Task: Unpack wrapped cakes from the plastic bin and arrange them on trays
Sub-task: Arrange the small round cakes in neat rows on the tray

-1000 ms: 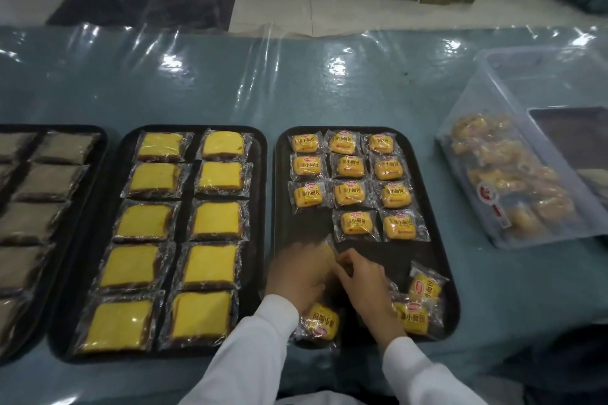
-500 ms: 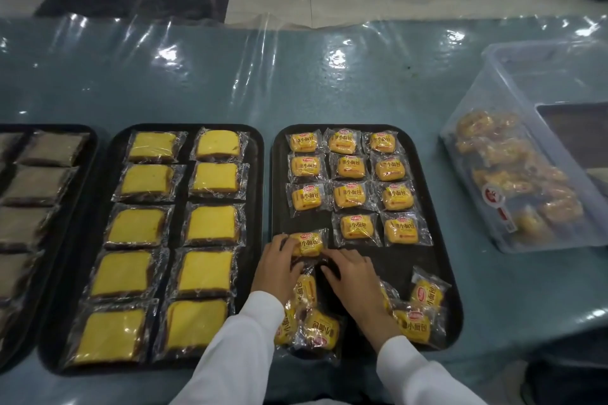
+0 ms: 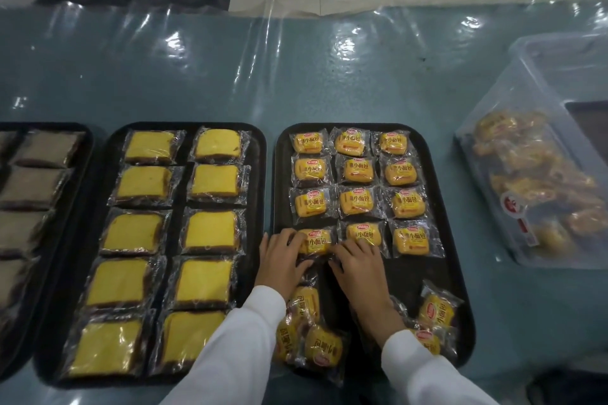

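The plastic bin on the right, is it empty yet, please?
Not empty: wrapped cakes still show through the plastic bin wall.

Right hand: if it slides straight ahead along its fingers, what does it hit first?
Likely the wrapped cake in the middle of the fourth row; the right hand has fingertips at or on its near edge already. Exact contact is unclear.

Both arms reach forward, white sleeves to the wrists. Left hand [image 3: 283,260] palm down, fingers [image 3: 291,238] spread and fairly straight. Right hand [image 3: 358,265] palm down beside it, fingers likewise extended, thumbs angled inward.
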{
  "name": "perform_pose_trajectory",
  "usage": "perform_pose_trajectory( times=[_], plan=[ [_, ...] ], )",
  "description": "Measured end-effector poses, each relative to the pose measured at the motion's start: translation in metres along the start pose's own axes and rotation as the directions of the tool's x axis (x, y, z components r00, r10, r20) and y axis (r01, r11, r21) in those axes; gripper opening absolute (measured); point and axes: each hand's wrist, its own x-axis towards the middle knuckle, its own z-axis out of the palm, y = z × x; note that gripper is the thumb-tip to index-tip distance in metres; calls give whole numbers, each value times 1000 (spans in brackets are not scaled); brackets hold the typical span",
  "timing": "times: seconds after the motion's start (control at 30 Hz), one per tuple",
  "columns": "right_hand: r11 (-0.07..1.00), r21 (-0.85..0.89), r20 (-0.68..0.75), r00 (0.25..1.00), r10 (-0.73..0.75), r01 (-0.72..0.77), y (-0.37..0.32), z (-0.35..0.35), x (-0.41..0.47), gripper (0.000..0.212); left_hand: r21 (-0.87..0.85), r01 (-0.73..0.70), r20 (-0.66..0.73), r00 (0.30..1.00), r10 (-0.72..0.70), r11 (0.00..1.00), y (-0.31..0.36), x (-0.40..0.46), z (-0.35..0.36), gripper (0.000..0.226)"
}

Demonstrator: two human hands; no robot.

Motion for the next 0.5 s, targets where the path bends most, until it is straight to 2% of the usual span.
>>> perform_pose_trajectory(
  times=[0.13, 0.27, 0.5],
  plan=[
    [1000, -4, -12, 1000, 1, -1, -2, 1, 6, 22, -16, 22, -12, 1000, -22, 1000, -2, 8, 1, 50],
    [1000, -1, -17, 1000, -3, 3, -3, 1, 13, 23, -134, 67, -32, 997, -71, 989, 0, 10, 2, 50],
    [998, 59, -25, 1000, 5, -4, -2, -2, 9, 21, -194, 106, 12, 994, -106, 975, 1, 7, 3, 51]
  ],
)
